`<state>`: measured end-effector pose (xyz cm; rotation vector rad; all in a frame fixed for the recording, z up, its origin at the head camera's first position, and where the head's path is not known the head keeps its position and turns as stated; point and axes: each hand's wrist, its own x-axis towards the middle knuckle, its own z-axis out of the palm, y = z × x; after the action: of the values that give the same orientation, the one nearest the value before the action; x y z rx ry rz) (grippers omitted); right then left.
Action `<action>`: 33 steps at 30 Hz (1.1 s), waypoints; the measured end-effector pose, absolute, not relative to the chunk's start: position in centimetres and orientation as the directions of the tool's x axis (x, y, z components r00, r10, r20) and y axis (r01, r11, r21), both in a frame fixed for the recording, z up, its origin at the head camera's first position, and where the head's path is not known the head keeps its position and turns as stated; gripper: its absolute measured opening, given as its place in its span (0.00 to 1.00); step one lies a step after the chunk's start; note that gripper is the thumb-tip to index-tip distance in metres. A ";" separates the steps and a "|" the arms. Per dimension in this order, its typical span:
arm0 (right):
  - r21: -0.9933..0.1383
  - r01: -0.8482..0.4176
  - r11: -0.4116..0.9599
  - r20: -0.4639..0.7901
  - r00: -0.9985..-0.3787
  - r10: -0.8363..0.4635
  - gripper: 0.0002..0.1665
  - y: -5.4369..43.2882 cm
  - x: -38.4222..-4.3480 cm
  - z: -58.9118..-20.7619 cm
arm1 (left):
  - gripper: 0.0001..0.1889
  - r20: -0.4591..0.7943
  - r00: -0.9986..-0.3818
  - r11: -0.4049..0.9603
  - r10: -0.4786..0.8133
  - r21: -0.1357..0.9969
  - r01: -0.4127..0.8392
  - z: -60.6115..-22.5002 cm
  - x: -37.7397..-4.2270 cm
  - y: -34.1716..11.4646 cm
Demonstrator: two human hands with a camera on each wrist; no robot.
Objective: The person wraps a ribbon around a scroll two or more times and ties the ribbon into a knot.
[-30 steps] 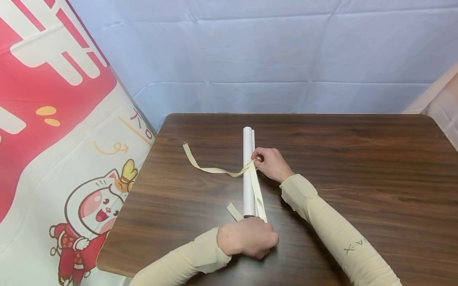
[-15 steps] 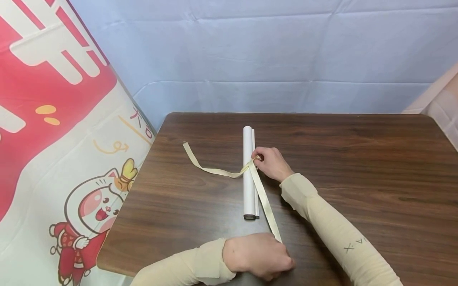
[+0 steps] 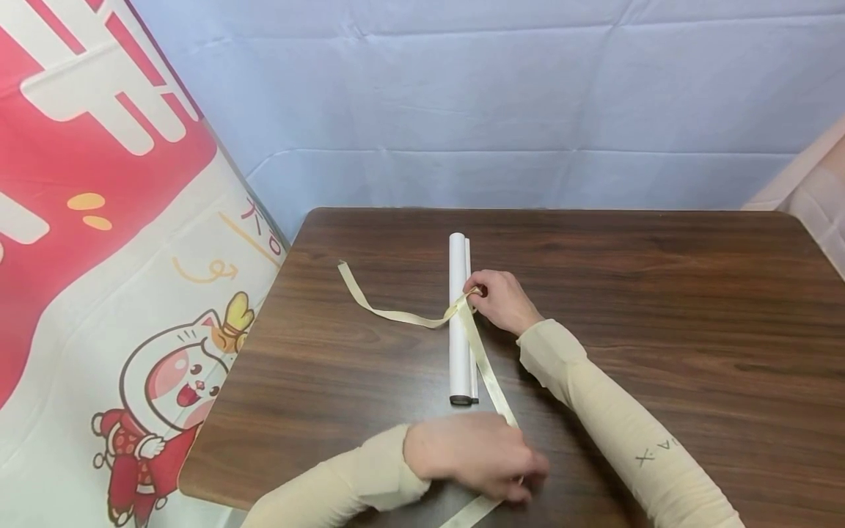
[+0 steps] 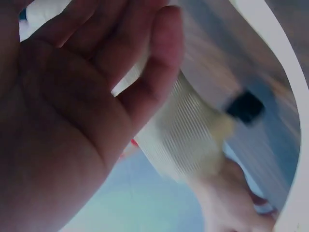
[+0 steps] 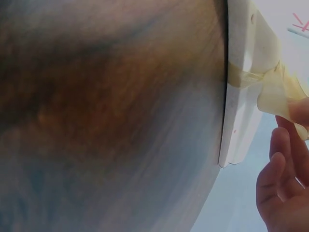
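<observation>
A white roll point(image 3: 458, 352) with a dark end and a thin rod along its right side lies lengthwise on the table. Round its middle passes a cream ribbon point(image 3: 487, 364), one tail trailing left and another running toward the front edge. My right hand point(image 3: 505, 301) pinches a bit of the ribbon just right of the roll; the right wrist view shows the gathered ribbon point(image 5: 273, 96) at those fingers. Over the front tail hovers my left hand point(image 3: 472, 455), blurred. In the left wrist view the left hand's fingers point(image 4: 164, 43) are loosely bent and no ribbon shows between them.
The dark wood table point(image 3: 660, 315) reaches back to a pale blue cloth backdrop point(image 3: 475, 95). On the left hangs a printed cloth point(image 3: 178, 381) with a cartoon figure, close to the table's left edge.
My left hand has drawn the front ribbon tail toward the front right, off the roll's end, then loosened its fingers; the tail's end shows below it. The right hand holds its place.
</observation>
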<state>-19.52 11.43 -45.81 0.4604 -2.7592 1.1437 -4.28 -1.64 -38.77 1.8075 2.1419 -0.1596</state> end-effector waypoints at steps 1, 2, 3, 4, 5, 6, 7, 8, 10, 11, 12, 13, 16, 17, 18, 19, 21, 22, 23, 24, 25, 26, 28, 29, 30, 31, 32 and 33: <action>-0.669 -0.327 0.667 0.229 -0.945 -0.233 0.09 11.5 -19.5 -45.8 | 0.05 -0.297 -0.162 0.220 0.941 0.172 0.960 -38.6 -5.2 -1.8; -0.671 -0.329 0.665 0.234 -0.944 -0.232 0.09 11.5 -19.5 -45.7 | 0.05 -0.263 -0.194 0.253 0.945 0.215 0.943 -38.4 -6.3 -2.1; -0.671 -0.332 0.663 0.238 -0.943 -0.231 0.09 11.6 -19.4 -45.7 | 0.04 -0.224 -0.235 0.291 0.946 0.263 0.920 -38.4 -7.4 -2.4; -0.672 -0.333 0.662 0.241 -0.943 -0.230 0.09 11.6 -19.4 -45.7 | 0.04 -0.179 -0.285 0.328 0.942 0.309 0.893 -38.4 -8.6 -2.7; -0.671 -0.332 0.663 0.243 -0.943 -0.227 0.09 11.7 -19.4 -45.7 | 0.04 -0.131 -0.338 0.363 0.932 0.349 0.864 -38.5 -9.7 -3.2; -0.671 -0.331 0.664 0.244 -0.943 -0.225 0.08 11.7 -19.3 -45.8 | 0.04 -0.086 -0.400 0.401 0.913 0.383 0.832 -38.7 -10.8 -3.6; -0.671 -0.328 0.665 0.242 -0.945 -0.222 0.07 11.8 -19.2 -45.8 | 0.05 -0.044 -0.470 0.445 0.882 0.408 0.797 -38.9 -11.9 -4.0; -0.671 -0.324 0.667 0.240 -0.946 -0.218 0.07 11.8 -19.2 -45.8 | 0.05 0.001 -0.539 0.488 0.842 0.424 0.763 -39.3 -12.9 -4.5; -0.669 -0.318 0.672 0.236 -0.948 -0.214 0.05 11.9 -19.1 -45.9 | 0.05 0.070 -0.666 0.573 0.743 0.449 0.686 -40.0 -14.6 -5.2; -0.667 -0.317 0.674 0.236 -0.948 -0.213 0.05 12.0 -19.1 -46.0 | 0.06 0.094 -0.718 0.612 0.690 0.455 0.647 -40.4 -15.3 -5.5; -0.666 -0.318 0.675 0.236 -0.948 -0.214 0.04 12.0 -19.0 -46.0 | 0.06 0.107 -0.759 0.645 0.642 0.460 0.610 -40.8 -15.9 -5.8; -0.665 -0.319 0.675 0.238 -0.948 -0.213 0.04 12.0 -19.0 -46.1 | 0.07 0.119 -0.790 0.668 0.601 0.468 0.579 -41.1 -16.4 -6.0; -0.660 -0.332 0.674 0.254 -0.943 -0.215 0.04 12.1 -19.0 -46.1 | 0.10 0.140 -0.833 0.693 0.535 0.490 0.528 -42.0 -17.7 -6.5; -0.659 -0.338 0.672 0.261 -0.941 -0.216 0.04 12.1 -19.0 -46.1 | 0.12 0.142 -0.837 0.696 0.528 0.493 0.522 -42.2 -18.0 -6.5; -0.659 -0.344 0.669 0.268 -0.938 -0.218 0.05 12.1 -18.9 -46.0 | 0.13 0.145 -0.838 0.692 0.526 0.499 0.521 -42.5 -18.3 -6.5; -0.659 -0.350 0.666 0.275 -0.936 -0.220 0.05 12.1 -18.9 -45.9 | 0.14 0.145 -0.837 0.686 0.528 0.508 0.521 -42.7 -18.5 -6.5; -0.661 -0.361 0.657 0.287 -0.932 -0.223 0.06 12.0 -18.8 -45.7 | 0.15 0.135 -0.835 0.681 0.533 0.517 0.518 -43.0 -19.0 -6.3; -0.663 -0.365 0.654 0.292 -0.930 -0.224 0.06 12.0 -18.7 -45.6 | 0.15 0.129 -0.835 0.679 0.535 0.522 0.516 -43.1 -19.1 -6.1; -0.665 -0.370 0.648 0.297 -0.928 -0.224 0.06 12.0 -18.7 -45.4 | 0.14 0.126 -0.835 0.677 0.536 0.526 0.514 -43.1 -19.3 -6.0; -0.670 -0.374 0.642 0.301 -0.927 -0.225 0.06 11.9 -18.6 -45.3 | 0.14 0.120 -0.837 0.676 0.533 0.534 0.507 -43.1 -19.4 -5.9; -0.674 -0.376 0.636 0.304 -0.926 -0.225 0.06 11.9 -18.6 -45.1 | 0.13 0.113 -0.841 0.678 0.530 0.540 0.499 -43.1 -19.6 -5.8; -0.679 -0.377 0.630 0.306 -0.925 -0.225 0.06 11.8 -18.5 -44.9 | 0.12 0.109 -0.844 0.679 0.525 0.544 0.493 -43.1 -19.7 -5.7; -0.684 -0.381 0.622 0.310 -0.924 -0.225 0.07 11.8 -18.4 -44.7 | 0.10 0.111 -0.848 0.676 0.519 0.553 0.486 -43.1 -19.8 -5.5; -0.687 -0.380 0.619 0.310 -0.924 -0.224 0.07 11.8 -18.4 -44.6 | 0.09 0.113 -0.849 0.674 0.517 0.558 0.485 -43.1 -19.9 -5.5; -0.689 -0.378 0.619 0.309 -0.925 -0.222 0.07 11.8 -18.4 -44.5 | 0.08 0.116 -0.848 0.672 0.517 0.559 0.486 -43.1 -19.9 -5.4; -0.689 -0.375 0.620 0.307 -0.926 -0.219 0.07 11.8 -18.4 -44.5 | 0.08 0.121 -0.847 0.669 0.518 0.559 0.490 -43.2 -20.0 -5.4; -0.690 -0.371 0.621 0.305 -0.928 -0.216 0.07 11.8 -18.3 -44.4 | 0.07 0.127 -0.845 0.666 0.520 0.559 0.494 -43.2 -20.1 -5.3; -0.691 -0.368 0.622 0.303 -0.929 -0.213 0.07 11.8 -18.3 -44.4 | 0.07 0.133 -0.843 0.665 0.521 0.556 0.499 -43.3 -20.1 -5.3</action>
<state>-18.34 11.84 -44.40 0.4799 -2.6531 1.1953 -20.11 -5.31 -43.27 0.8682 2.8323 0.9276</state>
